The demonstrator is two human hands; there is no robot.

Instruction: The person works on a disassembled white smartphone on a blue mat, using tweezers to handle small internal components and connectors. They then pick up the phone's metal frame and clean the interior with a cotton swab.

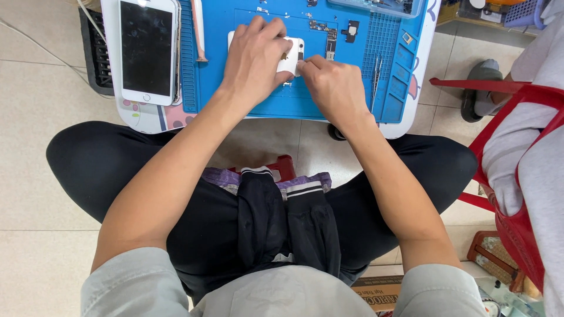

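- Head view: I see my left hand point(254, 56) lying flat over a white phone housing point(292, 56), fingers curled across its top and pressing it down onto the blue mat point(282, 105).
- My right hand point(332, 82) sits just beside it, fingertips pinched together at the housing's lower right edge; whether they hold some small part I cannot tell.
- The housing is a smooth, rounded-corner white shell, mostly hidden under my left hand, near the middle of the mat.
- The mat looks rubbery, with ribbed grooves on its left side and small square compartments along its right.
- A slim circuit board point(330, 41) and a small dark part point(352, 29) lie on the mat just beyond the housing.
- Metal tweezers point(376, 79) rest near the mat's right edge.
- A white smartphone with a glossy dark screen point(147, 50) lies face up on the left of the desk point(405, 126), off the mat.
- The desk is low, white and round-cornered, standing on a pale tiled floor point(35, 176).
- A red plastic chair point(505, 176) with another person seated in it stands at the right.
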